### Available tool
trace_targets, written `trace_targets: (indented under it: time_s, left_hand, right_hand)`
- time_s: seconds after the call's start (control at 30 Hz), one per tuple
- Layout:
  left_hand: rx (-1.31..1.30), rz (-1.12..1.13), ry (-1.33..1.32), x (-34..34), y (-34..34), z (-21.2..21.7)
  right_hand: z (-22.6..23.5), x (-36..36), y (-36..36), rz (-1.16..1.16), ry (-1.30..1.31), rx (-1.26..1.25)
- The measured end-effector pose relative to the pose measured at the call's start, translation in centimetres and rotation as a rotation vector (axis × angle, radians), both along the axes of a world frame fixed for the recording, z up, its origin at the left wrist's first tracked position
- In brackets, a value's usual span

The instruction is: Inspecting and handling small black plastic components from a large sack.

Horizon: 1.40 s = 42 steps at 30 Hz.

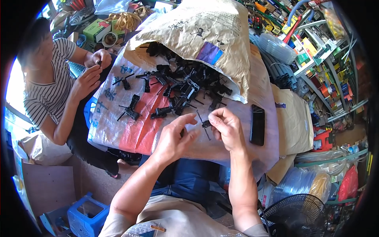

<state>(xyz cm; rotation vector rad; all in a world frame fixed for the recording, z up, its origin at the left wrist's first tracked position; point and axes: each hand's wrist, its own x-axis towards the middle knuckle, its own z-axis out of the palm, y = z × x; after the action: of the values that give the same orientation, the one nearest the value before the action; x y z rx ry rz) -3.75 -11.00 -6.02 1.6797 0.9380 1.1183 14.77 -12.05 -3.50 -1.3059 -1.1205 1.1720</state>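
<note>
Pinching a small black plastic part with thin rods (205,124) in the right hand (227,127). Holding the left hand (173,138) half open just beside it, perhaps with a dark bit (182,132) at the thumb; hard to tell. Apparently busy with one piece and far from done, with plenty left beyond both hands in a heap of black plastic parts (189,85), spilling from a tan woven sack (233,51) onto a counter (136,140) covered in white and red woven plastic. To the right hand's right, a flat black phone (257,124). Well left of the left hand, a co-worker in a striped shirt (55,79), handling a small dark piece (99,63). Nearer the body, past the left hand, a blue plastic stool (75,221); past the right, a black wire fan (294,215).
</note>
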Motion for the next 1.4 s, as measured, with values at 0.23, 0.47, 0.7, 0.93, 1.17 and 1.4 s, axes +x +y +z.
trace_targets:
  time_s: [0.23,0.47,0.7,0.93,1.17,1.4]
  left_hand:
    - [0.272,-0.071,0.156,0.7,-0.2,0.2]
    - [0.174,-0.027,0.047,0.8,-0.6,0.1]
    - [0.163,-0.062,0.039,1.1,-0.6,-0.2]
    - [0.198,-0.044,0.064,1.2,-0.8,-0.5]
    - [0.317,0.013,0.121,1.4,-1.0,-1.3]
    - [-0.598,-0.289,-0.354,-0.3,-0.6,0.8]
  right_hand:
    - [-1.2,-1.2,-1.6,-0.003,0.015,-0.051]
    - [-1.7,-1.6,-2.7,0.001,0.046,0.211]
    - [-3.9,-0.9,-2.7,0.072,0.076,0.233]
    - [-4.5,-1.1,-2.7,0.1,0.171,0.224]
    - [-4.4,-1.4,-2.8,0.088,0.181,0.24]
    - [-2.6,0.0,-3.4,0.193,0.111,0.092]
